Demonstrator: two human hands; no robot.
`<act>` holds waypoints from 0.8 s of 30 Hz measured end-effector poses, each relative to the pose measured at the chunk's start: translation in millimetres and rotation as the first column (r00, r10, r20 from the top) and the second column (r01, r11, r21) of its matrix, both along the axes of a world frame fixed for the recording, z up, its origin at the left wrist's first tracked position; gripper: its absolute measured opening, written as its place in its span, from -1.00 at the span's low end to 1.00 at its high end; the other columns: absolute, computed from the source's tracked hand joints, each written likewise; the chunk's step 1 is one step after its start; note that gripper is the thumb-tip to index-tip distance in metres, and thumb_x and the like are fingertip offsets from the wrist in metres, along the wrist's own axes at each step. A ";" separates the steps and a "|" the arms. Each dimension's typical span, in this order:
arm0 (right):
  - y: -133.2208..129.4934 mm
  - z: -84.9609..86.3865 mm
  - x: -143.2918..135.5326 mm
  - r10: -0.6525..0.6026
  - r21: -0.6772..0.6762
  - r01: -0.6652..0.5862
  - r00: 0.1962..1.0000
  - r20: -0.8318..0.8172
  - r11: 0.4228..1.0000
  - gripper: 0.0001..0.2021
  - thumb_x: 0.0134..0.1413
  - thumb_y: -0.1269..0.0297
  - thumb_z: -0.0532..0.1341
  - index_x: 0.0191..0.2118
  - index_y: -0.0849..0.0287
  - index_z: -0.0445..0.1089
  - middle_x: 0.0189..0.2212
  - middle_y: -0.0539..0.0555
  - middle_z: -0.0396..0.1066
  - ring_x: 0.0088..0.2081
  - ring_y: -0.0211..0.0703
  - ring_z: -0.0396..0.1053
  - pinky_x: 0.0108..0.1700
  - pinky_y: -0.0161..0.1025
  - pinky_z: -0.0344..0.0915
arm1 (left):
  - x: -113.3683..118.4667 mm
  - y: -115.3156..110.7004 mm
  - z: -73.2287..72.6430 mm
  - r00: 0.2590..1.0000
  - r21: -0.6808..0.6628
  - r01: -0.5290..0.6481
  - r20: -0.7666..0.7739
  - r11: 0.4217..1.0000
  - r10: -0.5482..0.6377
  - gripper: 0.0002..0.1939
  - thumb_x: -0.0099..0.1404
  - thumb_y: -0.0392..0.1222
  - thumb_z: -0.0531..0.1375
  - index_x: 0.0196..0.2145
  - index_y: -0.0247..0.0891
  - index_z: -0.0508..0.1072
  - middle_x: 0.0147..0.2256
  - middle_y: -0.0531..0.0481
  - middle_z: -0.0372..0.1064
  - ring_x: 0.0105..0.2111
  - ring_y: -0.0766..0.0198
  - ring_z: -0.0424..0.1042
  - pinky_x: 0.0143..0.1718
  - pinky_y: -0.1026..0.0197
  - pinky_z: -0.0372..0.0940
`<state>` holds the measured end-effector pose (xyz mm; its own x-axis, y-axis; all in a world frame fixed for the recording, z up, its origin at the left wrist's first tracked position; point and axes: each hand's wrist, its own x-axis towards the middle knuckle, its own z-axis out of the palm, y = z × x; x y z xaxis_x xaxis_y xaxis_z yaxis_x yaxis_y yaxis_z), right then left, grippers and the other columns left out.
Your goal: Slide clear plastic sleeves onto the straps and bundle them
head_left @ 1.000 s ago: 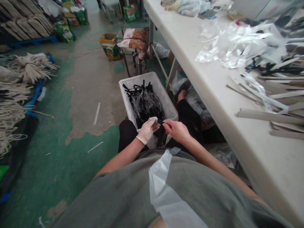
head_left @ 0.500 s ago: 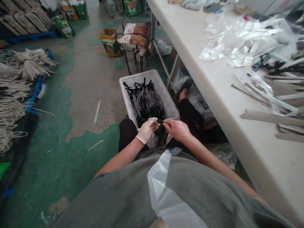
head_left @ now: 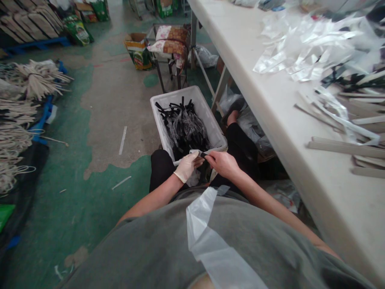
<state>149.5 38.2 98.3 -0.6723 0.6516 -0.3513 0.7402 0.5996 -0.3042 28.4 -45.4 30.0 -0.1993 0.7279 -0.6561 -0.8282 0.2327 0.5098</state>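
My left hand [head_left: 186,166], in a pale glove, is closed on a clear plastic strip [head_left: 194,151] at the near edge of the white bin. Bare and pinching, my right hand [head_left: 224,162] grips the end of a black strap [head_left: 202,155] that runs between both hands. Just beyond them the white bin [head_left: 207,105] holds a heap of black straps [head_left: 186,126], some in clear plastic. A long clear plastic piece [head_left: 210,241] lies over my grey shirt.
The white table [head_left: 270,104] fills the right side, with plastic scraps [head_left: 309,48] and flat grey strips [head_left: 345,147] on it. A stool [head_left: 171,44] with a cushion stands behind the bin. Cord bundles [head_left: 37,80] lie at the left.
Less of the black strap shows between my hands than before. My hands have barely moved, and the view has shifted slightly.
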 end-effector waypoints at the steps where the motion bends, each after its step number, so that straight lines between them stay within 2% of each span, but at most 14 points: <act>1: 0.8 -1.9 -2.7 0.003 0.006 -0.003 1.000 0.009 1.000 -0.66 0.36 0.10 0.02 -0.26 0.13 0.48 -0.35 0.09 0.54 -0.34 -0.14 0.44 -0.41 -0.29 0.06 | 2.6 0.0 -0.1 1.000 -0.001 0.016 0.001 1.000 -0.016 -0.89 0.24 -0.19 0.30 -0.40 -0.27 0.50 -0.43 -0.01 0.52 -0.38 0.29 0.49 -0.24 0.26 0.31; 4: 5.5 1.5 -4.2 0.033 0.000 -0.033 0.999 0.031 0.999 -0.67 0.35 0.08 0.05 -0.19 0.14 0.49 -0.29 0.14 0.55 -0.26 -0.08 0.47 -0.39 -0.28 0.08 | 1.7 1.8 -1.1 1.000 -0.020 0.000 0.022 1.000 0.001 -0.90 0.26 -0.23 0.28 -0.41 -0.26 0.48 -0.42 0.01 0.53 -0.40 0.33 0.49 -0.26 0.28 0.30; 6: 11.3 14.6 3.9 0.030 -0.038 -0.030 0.999 -0.012 0.999 -0.69 0.31 0.06 0.10 -0.07 0.12 0.47 -0.25 0.12 0.56 -0.25 -0.07 0.47 -0.38 -0.29 0.11 | -7.9 3.8 -1.2 0.996 -0.053 -0.079 0.049 0.996 0.081 -0.87 0.25 -0.20 0.31 -0.42 -0.25 0.45 -0.45 0.05 0.50 -0.43 0.36 0.47 -0.27 0.29 0.31; 8: 18.3 32.7 15.8 -0.008 -0.077 -0.001 0.994 -0.112 0.997 -0.68 0.27 0.09 0.15 0.04 0.09 0.42 -0.29 0.06 0.56 -0.31 -0.12 0.47 -0.38 -0.30 0.14 | -19.5 5.0 0.3 0.983 -0.077 -0.162 0.079 0.984 0.168 -0.84 0.24 -0.18 0.32 -0.43 -0.24 0.42 -0.49 0.08 0.46 -0.45 0.38 0.47 -0.28 0.30 0.32; 11: 24.5 51.2 21.3 -0.036 -0.025 0.031 0.978 -0.206 0.999 -0.70 0.23 0.21 0.17 0.05 0.06 0.42 -0.43 -0.02 0.54 -0.39 -0.16 0.45 -0.38 -0.30 0.15 | -23.6 5.8 5.7 0.971 -0.070 -0.177 0.148 0.982 0.186 -0.85 0.30 -0.21 0.26 -0.42 -0.25 0.42 -0.49 0.06 0.46 -0.42 0.36 0.49 -0.25 0.29 0.35; 14: 20.9 47.6 3.7 0.009 0.066 0.001 0.989 -0.145 0.998 -0.70 0.24 0.24 0.15 0.06 0.05 0.44 -0.35 0.03 0.56 -0.31 -0.11 0.47 -0.36 -0.28 0.15 | -9.0 8.2 13.5 0.972 -0.013 -0.111 0.205 0.994 0.111 -0.84 0.35 -0.25 0.21 -0.42 -0.27 0.46 -0.47 0.00 0.49 -0.41 0.33 0.49 -0.26 0.28 0.36; 17: 16.6 40.4 -9.4 0.034 0.011 -0.033 0.991 -0.131 0.999 -0.61 0.25 0.20 0.15 0.17 0.09 0.36 -0.25 0.10 0.56 -0.28 -0.09 0.47 -0.34 -0.28 0.19 | -1.1 10.9 20.8 0.970 0.037 -0.110 0.223 0.993 0.099 -0.80 0.37 -0.28 0.18 -0.42 -0.28 0.49 -0.46 -0.02 0.50 -0.43 0.34 0.46 -0.29 0.29 0.33; 19: 17.7 45.2 -5.0 0.016 -0.070 -0.033 0.974 -0.224 0.997 -0.54 0.23 0.16 0.18 0.22 0.11 0.30 -0.28 0.07 0.56 -0.35 -0.13 0.46 -0.35 -0.29 0.21 | -7.0 10.6 23.8 0.961 0.011 -0.145 0.238 0.989 0.138 -0.76 0.39 -0.27 0.16 -0.45 -0.29 0.48 -0.48 0.00 0.48 -0.45 0.36 0.46 -0.29 0.29 0.33; 21: 20.8 54.6 2.5 -0.003 -0.094 -0.029 0.946 -0.324 0.995 -0.54 0.21 0.17 0.19 0.21 0.10 0.30 -0.38 0.01 0.55 -0.40 -0.16 0.44 -0.35 -0.30 0.22 | -15.1 9.3 24.9 0.952 -0.029 -0.173 0.251 0.985 0.175 -0.74 0.39 -0.24 0.17 -0.48 -0.29 0.45 -0.50 0.01 0.47 -0.45 0.35 0.47 -0.28 0.27 0.34; 24: 22.9 58.9 -1.4 0.030 0.024 -0.024 0.949 -0.312 0.999 -0.61 0.20 0.25 0.18 0.15 0.09 0.37 -0.41 0.01 0.54 -0.35 -0.11 0.46 -0.33 -0.28 0.21 | -15.4 9.4 23.7 0.952 0.005 -0.164 0.263 0.986 0.157 -0.77 0.37 -0.24 0.19 -0.46 -0.29 0.46 -0.48 0.00 0.48 -0.42 0.33 0.50 -0.26 0.27 0.35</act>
